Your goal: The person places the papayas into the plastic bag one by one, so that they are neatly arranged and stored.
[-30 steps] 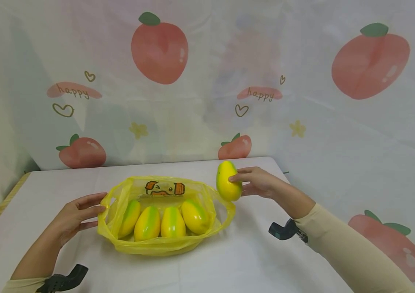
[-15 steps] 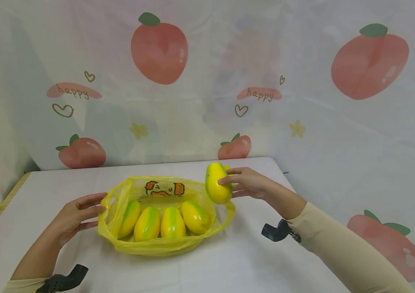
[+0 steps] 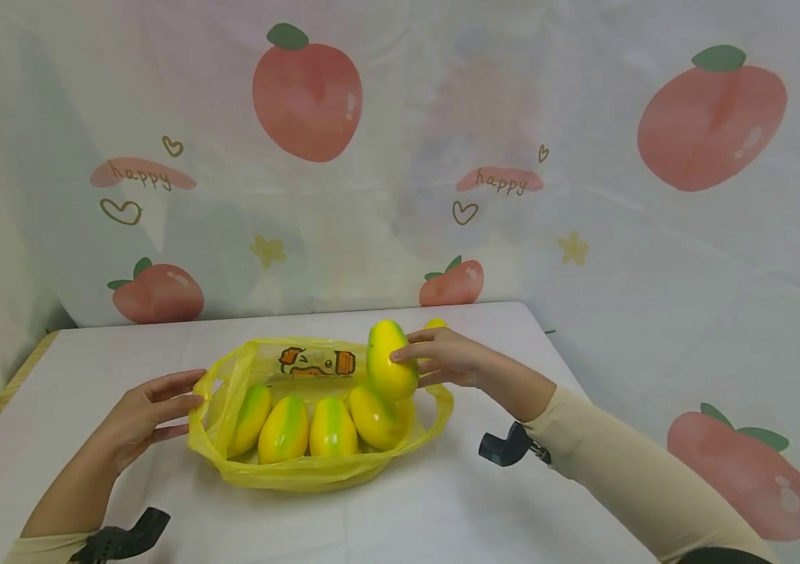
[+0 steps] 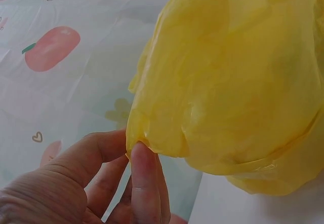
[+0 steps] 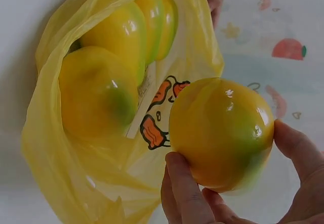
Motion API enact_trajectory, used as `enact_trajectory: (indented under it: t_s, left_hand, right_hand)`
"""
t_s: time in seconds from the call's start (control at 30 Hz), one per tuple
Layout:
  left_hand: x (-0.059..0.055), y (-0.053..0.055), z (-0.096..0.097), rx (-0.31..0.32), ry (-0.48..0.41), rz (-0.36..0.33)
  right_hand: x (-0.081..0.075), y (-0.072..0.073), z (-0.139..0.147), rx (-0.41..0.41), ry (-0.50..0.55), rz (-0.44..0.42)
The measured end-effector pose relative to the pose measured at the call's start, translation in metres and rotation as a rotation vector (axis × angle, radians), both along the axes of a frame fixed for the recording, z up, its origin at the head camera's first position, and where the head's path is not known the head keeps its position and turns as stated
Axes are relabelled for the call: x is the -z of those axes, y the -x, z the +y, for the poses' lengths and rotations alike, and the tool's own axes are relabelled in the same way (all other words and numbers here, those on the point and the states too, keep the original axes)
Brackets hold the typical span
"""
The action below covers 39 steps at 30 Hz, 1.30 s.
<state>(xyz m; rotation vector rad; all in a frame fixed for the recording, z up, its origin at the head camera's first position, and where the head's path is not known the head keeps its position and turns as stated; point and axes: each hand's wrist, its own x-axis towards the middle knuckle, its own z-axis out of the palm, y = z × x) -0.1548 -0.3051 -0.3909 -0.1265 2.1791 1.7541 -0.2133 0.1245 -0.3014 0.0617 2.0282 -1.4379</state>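
In the head view a yellow plastic bag (image 3: pixel 301 475) lies with its mouth open, a cartoon face printed inside. Several glossy yellow papayas (image 3: pixel 284 431) with green streaks sit in it. My left hand (image 3: pixel 149 415) pinches the bag's left edge; the left wrist view shows the thumb and fingers on the yellow film (image 4: pixel 223 82). My right hand (image 3: pixel 452 356) holds another papaya (image 3: pixel 390 360) upright over the bag's right end, thumb on one side and fingers on the other. The right wrist view shows this held papaya (image 5: pixel 220 135) beside the bag mouth.
Behind my right hand the tip of another yellow thing (image 3: pixel 436 323) shows, mostly hidden. A white cloth covers the table (image 3: pixel 470 486). Fruit-printed curtains (image 3: pixel 385 157) hang behind the table and at its sides. The bag's right handle loop (image 3: pixel 442 411) stands out toward the right.
My right hand has moved left with the papaya, from beside the bag to over its right end. A yellow tip has come into sight behind that hand. My left hand stays put.
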Motion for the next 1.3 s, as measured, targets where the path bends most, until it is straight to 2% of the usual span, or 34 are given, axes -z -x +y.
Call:
enact_trajectory:
  t_s: [0.53, 0.93, 1.3]
  left_hand:
    - [-0.001, 0.000, 0.000, 0.001, -0.006, 0.005]
    - [0.002, 0.000, -0.003, 0.006, -0.036, 0.017]
    - [0.003, 0.000, -0.004, -0.005, -0.060, 0.019]
  right_hand:
    - [0.017, -0.001, -0.039, -0.040, -0.044, 0.029]
    - [0.027, -0.005, -0.063, -0.041, -0.036, -0.034]
    - [0.033, -0.001, -0.080, -0.095, -0.056, -0.025]
